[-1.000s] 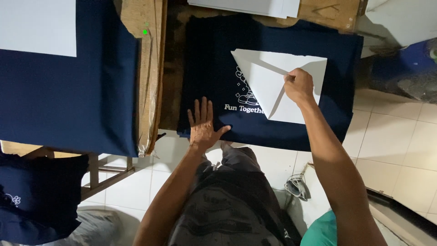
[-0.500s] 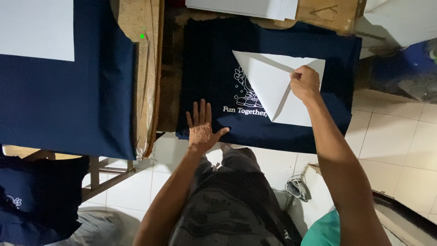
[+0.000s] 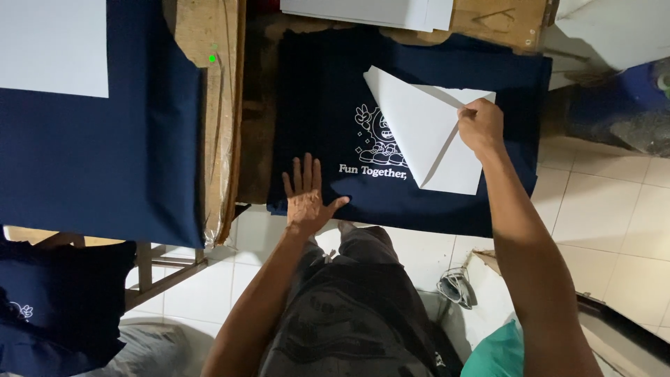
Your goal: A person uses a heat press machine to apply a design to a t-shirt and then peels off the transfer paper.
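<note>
On the desk (image 3: pixel 488 17), a navy shirt (image 3: pixel 321 105) lies spread flat, its white printed graphic (image 3: pixel 373 136) and line of lettering facing up near the middle. Shirt's near edge hangs just over the desk edge, above the white tiled floor (image 3: pixel 614 230).

Left hand (image 3: pixel 307 195): palm down, fingers splayed wide, thumb out to the side. Pressed flat on the shirt's lower edge, just left of the lettering. Nothing held; the grip is fully open, only touching cloth.

Right hand (image 3: pixel 480 126): fingers curled closed, pinching the upper right part of a white backing sheet (image 3: pixel 426 132). Sheet is partly lifted and folded over on itself, so it shows as a pale triangle with a diagonal crease running down to its lower corner. It covers the right part of the graphic and the end of the lettering. Left corner of the sheet points up toward the desk's far side. Whether the sheet still sticks to the cloth under the fold cannot be told.

Around: stack of white sheets (image 3: pixel 370 10) at the desk's far edge, touching the top of the shirt area. Second navy cloth (image 3: pixel 105 160) spread on a neighbouring surface to the left, with a white sheet (image 3: pixel 52 45) on its upper corner. Bare wooden board (image 3: pixel 209 42) stands between the two cloths. More navy fabric (image 3: pixel 56 300) low at left. Person's dark patterned trousers (image 3: pixel 349 314) fill the lower centre.
</note>
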